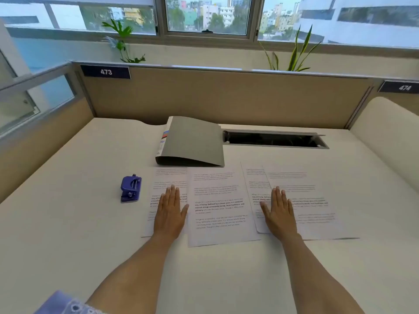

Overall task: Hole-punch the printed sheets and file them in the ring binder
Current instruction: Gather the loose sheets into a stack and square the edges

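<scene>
Resting flat, the left grip (170, 211) and right grip (280, 214) lie on the sheets (217, 205), fingers straight, holding nothing. The sheets are spread side by side on the bench (68, 223). The shut binder (195, 141) sits at 12 o'clock from them, the blue punch (131, 189) at 9 o'clock.
</scene>
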The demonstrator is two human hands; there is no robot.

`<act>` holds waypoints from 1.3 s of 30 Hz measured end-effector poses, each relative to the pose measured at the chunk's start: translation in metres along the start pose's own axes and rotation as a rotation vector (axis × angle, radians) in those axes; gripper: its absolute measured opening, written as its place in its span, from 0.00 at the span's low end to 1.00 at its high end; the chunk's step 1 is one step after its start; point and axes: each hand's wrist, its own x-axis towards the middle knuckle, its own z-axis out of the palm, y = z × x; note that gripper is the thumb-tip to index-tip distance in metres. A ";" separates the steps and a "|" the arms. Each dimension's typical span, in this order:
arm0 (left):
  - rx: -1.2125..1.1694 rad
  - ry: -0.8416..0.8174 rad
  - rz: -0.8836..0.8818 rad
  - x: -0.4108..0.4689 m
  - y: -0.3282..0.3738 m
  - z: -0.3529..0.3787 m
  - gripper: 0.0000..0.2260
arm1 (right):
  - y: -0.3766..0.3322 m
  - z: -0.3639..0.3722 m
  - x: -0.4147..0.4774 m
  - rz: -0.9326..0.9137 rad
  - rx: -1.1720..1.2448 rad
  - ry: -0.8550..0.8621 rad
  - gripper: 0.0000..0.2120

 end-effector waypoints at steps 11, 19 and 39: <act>0.006 -0.061 -0.041 -0.005 -0.004 0.009 0.50 | 0.009 0.016 -0.006 0.031 -0.005 -0.104 0.29; -0.050 -0.068 -0.084 -0.011 -0.001 0.009 0.32 | 0.011 0.024 -0.008 0.015 -0.047 -0.058 0.28; -0.075 0.016 -0.120 -0.008 0.002 0.004 0.24 | 0.011 0.010 0.000 0.003 0.053 0.039 0.23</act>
